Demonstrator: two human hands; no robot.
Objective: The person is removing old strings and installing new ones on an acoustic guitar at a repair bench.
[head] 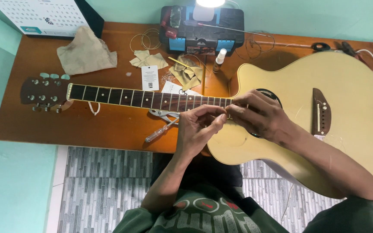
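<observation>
Here, both hands pinch together over a guitar [324, 129] neck end; the left hand [199, 127] and right hand [255, 114] have fingers closed, on what I cannot tell. A screwdriver [160, 131] lies just beside; a toolbox [201, 30] sits behind.

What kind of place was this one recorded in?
Probably a small home workbench for guitar repair. An unstrung acoustic guitar lies across a wooden table, with a toolbox, coiled strings and a screwdriver around it.

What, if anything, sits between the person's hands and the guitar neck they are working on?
Nothing visible does. The left hand and right hand meet fingertip to fingertip right over the end of the guitar neck, beside the sound hole. The pliers and screwdriver lie on the table below the neck, off to the side.
</observation>
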